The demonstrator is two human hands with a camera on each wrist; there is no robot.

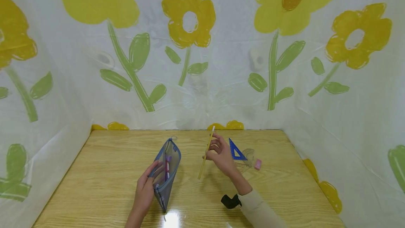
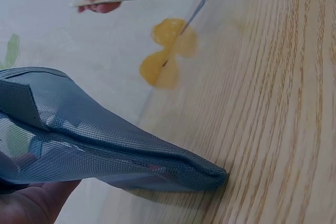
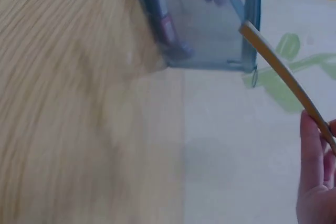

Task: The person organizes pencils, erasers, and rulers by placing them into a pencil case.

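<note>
My left hand [image 1: 143, 191] grips one side of a grey-blue mesh pencil case [image 1: 162, 195], its zipped top spread wide. Inside it, a purple and white pen-like item [image 1: 167, 166] is visible. The case's lower corner meets the tabletop in the left wrist view. To the right, my right hand [image 1: 223, 156] pinches a thin yellow stick [image 1: 202, 164] with a whitish upper end, held slantwise above the table. In the right wrist view the stick [image 3: 283, 72] looks flat-sided and orange, and its exact kind is unclear. It is apart from the case in the head view.
Right of my right hand lie a blue set square [image 1: 235, 153], a clear protractor [image 1: 249, 156] and a pink eraser [image 1: 257, 164]. They rest on a wood-grain table [image 1: 104, 171]. Flower-printed white cloth [image 1: 221, 90] encloses its back and sides.
</note>
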